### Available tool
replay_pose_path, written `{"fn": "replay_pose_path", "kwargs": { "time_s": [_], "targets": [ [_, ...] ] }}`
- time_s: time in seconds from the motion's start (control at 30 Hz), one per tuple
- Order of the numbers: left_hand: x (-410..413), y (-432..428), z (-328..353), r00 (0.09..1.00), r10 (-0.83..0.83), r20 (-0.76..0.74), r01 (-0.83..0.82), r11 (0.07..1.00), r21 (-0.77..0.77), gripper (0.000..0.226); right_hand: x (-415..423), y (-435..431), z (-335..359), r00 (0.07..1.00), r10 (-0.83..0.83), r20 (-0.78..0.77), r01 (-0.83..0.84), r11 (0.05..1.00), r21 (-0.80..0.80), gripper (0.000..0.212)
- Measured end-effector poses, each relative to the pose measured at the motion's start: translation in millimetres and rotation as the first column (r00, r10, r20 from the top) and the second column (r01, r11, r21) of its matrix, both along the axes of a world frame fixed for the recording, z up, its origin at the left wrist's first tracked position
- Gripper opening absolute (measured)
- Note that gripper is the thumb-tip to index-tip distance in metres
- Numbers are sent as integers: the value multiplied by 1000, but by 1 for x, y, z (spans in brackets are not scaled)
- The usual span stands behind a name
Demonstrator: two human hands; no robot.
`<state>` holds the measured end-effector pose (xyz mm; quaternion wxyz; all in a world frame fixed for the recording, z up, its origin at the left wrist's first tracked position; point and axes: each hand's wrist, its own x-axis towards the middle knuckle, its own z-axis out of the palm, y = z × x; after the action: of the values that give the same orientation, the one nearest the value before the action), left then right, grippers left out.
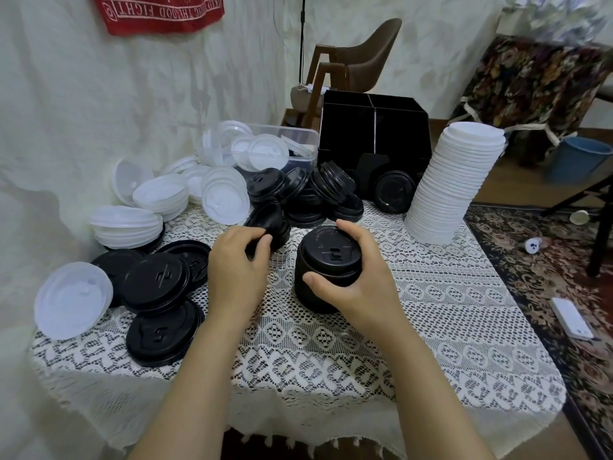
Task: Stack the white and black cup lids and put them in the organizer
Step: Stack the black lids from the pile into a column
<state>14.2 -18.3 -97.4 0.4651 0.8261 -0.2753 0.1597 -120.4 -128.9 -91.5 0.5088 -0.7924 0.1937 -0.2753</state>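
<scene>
My right hand (351,280) grips a stack of black lids (326,270) standing on the lace tablecloth at the table's middle, thumb in front and fingers over the far rim. My left hand (238,260) holds a small tilted bunch of black lids (270,220) just left of that stack. More black lids (315,194) lie piled behind, and several flat black lids (159,293) lie at the left. Loose white lids (185,190) are heaped at the back left. A tall stack of white lids (451,180) stands at the right. The black organizer (371,134) stands at the back.
A clear plastic tub (292,144) holding white lids sits left of the organizer. A single white lid (73,303) lies at the table's left edge. A brown chair (361,64) stands behind the table; a patterned rug (547,277) and a blue bucket (580,157) are at the right.
</scene>
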Motion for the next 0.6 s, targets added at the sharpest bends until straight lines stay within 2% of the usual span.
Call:
{"fn": "replay_pose_path", "kwargs": {
  "time_s": [0.07, 0.17, 0.27, 0.33, 0.43, 0.47, 0.53, 0.6],
  "targets": [
    [-1, 0, 5, 997, 3, -81, -10, 996, -85, 12, -1, 0, 0, 1000, 4, -1, -4, 1000, -1, 78],
    [-2, 1, 7, 988, -5, -152, -11, 994, -108, 11, -1, 0, 0, 1000, 6, -2, -6, 1000, -5, 77],
    [-5, 3, 11, 978, -15, -208, -20, 986, -163, 1, -1, 0, 1, 1000, 7, -4, -7, 1000, -8, 77],
    [-8, 5, 17, 952, -40, -303, -43, 964, -263, 6, -1, 0, 0, 1000, 9, -8, -9, 1000, -11, 77],
    [-18, 12, 29, 809, -296, -508, -56, 822, -567, 26, -1, -2, 0, 1000, 11, -16, -11, 1000, -16, 78],
    [-24, 16, 32, 752, -376, -542, -60, 780, -623, 33, -1, -2, 0, 1000, 11, -17, -11, 1000, -16, 78],
    [-33, 27, 34, 648, -473, -597, -48, 757, -652, 42, -1, -2, 1, 1000, 11, -15, -11, 1000, -13, 78],
    [-38, 39, 34, 557, -514, -652, -20, 777, -630, 52, -1, -1, 1, 1000, 12, -8, -12, 1000, -7, 77]
  ]
}}
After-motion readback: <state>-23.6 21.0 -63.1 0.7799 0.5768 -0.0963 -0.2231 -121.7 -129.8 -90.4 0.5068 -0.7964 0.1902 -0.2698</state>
